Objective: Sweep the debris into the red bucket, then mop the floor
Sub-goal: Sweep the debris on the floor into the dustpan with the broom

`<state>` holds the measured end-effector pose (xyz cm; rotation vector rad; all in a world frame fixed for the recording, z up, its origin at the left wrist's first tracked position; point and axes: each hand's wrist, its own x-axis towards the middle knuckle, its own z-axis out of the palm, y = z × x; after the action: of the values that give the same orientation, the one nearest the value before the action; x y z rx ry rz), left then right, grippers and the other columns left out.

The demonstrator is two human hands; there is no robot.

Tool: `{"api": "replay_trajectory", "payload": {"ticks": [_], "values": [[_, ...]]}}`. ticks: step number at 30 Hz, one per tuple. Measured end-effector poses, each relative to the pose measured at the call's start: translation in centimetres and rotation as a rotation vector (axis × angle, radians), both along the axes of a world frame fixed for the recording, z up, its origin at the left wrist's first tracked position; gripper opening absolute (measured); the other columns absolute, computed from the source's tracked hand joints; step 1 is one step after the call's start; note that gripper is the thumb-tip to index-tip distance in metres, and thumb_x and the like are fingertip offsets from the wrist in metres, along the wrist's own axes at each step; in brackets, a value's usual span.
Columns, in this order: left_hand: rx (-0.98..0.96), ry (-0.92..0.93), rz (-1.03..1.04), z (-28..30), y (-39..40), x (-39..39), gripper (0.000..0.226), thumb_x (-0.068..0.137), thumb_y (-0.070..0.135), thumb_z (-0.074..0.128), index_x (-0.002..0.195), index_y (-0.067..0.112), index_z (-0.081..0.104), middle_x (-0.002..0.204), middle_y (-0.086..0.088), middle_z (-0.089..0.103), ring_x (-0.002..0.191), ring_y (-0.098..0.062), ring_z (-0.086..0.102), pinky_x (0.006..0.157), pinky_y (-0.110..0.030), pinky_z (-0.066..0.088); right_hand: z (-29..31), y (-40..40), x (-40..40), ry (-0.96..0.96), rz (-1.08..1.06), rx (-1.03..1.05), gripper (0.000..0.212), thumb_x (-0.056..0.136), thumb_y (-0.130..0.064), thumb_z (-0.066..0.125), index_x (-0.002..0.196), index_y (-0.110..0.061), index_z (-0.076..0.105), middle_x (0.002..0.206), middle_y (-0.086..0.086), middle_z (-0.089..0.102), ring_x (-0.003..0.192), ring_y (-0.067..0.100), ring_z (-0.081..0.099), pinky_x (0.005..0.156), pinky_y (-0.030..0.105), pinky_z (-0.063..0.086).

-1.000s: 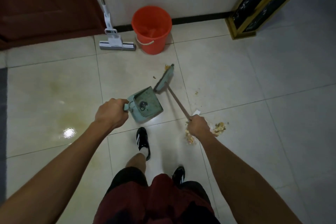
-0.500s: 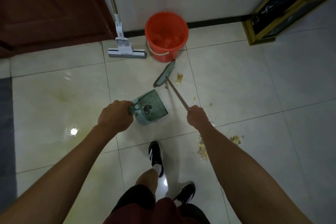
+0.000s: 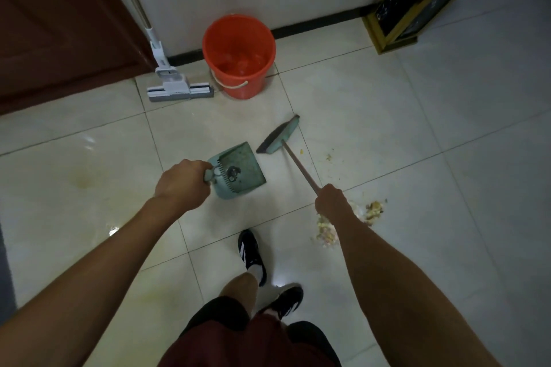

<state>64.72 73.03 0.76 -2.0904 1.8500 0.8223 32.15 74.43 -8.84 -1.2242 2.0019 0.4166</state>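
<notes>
You are in the sweeping step, and by the look of the floor it is far from finished. Your left hand point(image 3: 182, 185) has its fingers curled tight round the short handle of the pale green plastic dustpan point(image 3: 238, 171), a scoop with a toothed comb along its back edge and little or nothing in it. Your right hand point(image 3: 331, 198) is wrapped round the thin brown wooden stick of the green-headed broom point(image 3: 280, 135), whose dark bristles point toward the dustpan's open mouth.

The debris point(image 3: 328, 232), a crumbly yellowish heap, lies on the floor under and just beside your right forearm, with a second small clump point(image 3: 374, 208) to its right and loose crumbs point(image 3: 328, 156) scattered further out. All of it is well apart from the broom head. The round red plastic bucket point(image 3: 238, 56) stands against the wall beyond the dustpan, upright and open.

Your next move, I would judge, calls for drawing the broom back behind the heap and setting the dustpan's lip flat on the glossy pale floor tiles point(image 3: 387, 116), so the crumbs slide in rather than under. The white flat-headed mop point(image 3: 179, 89) leans by the dark red door point(image 3: 59, 24), waiting for the later step; yellowish stains point(image 3: 82, 180) show on the tiles at your left.
</notes>
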Motion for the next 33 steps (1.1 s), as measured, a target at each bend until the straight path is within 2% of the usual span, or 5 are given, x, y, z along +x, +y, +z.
{"api": "replay_trajectory", "payload": {"ticks": [4, 10, 20, 27, 33], "values": [[-0.014, -0.025, -0.082, 0.6, 1.3, -2.9, 0.02, 0.087, 0.018, 0.059, 0.1, 0.028, 0.07, 0.088, -0.004, 0.064, 0.077, -0.03, 0.06, 0.064, -0.031, 0.045, 0.0, 5.3, -3.8, -0.009, -0.01, -0.041, 0.026, 0.1, -0.018, 0.05, 0.119, -0.001, 0.056, 0.118, 0.016, 0.066, 0.111, 0.031, 0.066, 0.091, 0.038, 0.055], [-0.052, -0.065, -0.197, 0.9, 4.8, -8.2, 0.026, 0.089, 0.02, 0.059, 0.11, 0.029, 0.07, 0.102, -0.01, 0.069, 0.088, -0.034, 0.066, 0.067, -0.033, 0.046, 1.3, 13.8, -8.8, 0.035, -0.141, 0.011, 0.024, 0.098, -0.019, 0.049, 0.118, -0.008, 0.056, 0.118, 0.011, 0.063, 0.111, 0.03, 0.064, 0.094, 0.043, 0.054], [-0.059, -0.109, -0.439, 0.9, 10.9, -18.1, 0.034, 0.086, 0.017, 0.057, 0.116, 0.029, 0.069, 0.098, -0.007, 0.069, 0.084, -0.029, 0.066, 0.072, -0.037, 0.057, 3.1, 26.6, -16.7, 0.06, -0.308, 0.019, 0.025, 0.098, -0.019, 0.049, 0.12, -0.009, 0.056, 0.118, 0.01, 0.063, 0.111, 0.029, 0.064, 0.092, 0.038, 0.051], [-0.077, -0.1, -0.517, 1.6, 12.2, -23.2, 0.028, 0.089, 0.018, 0.058, 0.113, 0.028, 0.069, 0.096, -0.006, 0.069, 0.082, -0.028, 0.065, 0.07, -0.035, 0.055, 4.0, 29.6, -17.9, -0.02, -0.403, -0.019, 0.025, 0.094, -0.019, 0.052, 0.116, -0.008, 0.058, 0.114, 0.012, 0.063, 0.104, 0.032, 0.065, 0.086, 0.036, 0.054], [-0.091, -0.065, -0.503, 1.8, 9.5, -23.8, 0.02, 0.09, 0.021, 0.059, 0.106, 0.024, 0.07, 0.091, -0.006, 0.068, 0.077, -0.028, 0.064, 0.063, -0.032, 0.048, 4.1, 27.3, -17.5, -0.031, -0.474, -0.071, 0.027, 0.096, -0.026, 0.052, 0.117, -0.014, 0.063, 0.103, 0.007, 0.066, 0.09, 0.027, 0.069, 0.078, 0.037, 0.06]]}}
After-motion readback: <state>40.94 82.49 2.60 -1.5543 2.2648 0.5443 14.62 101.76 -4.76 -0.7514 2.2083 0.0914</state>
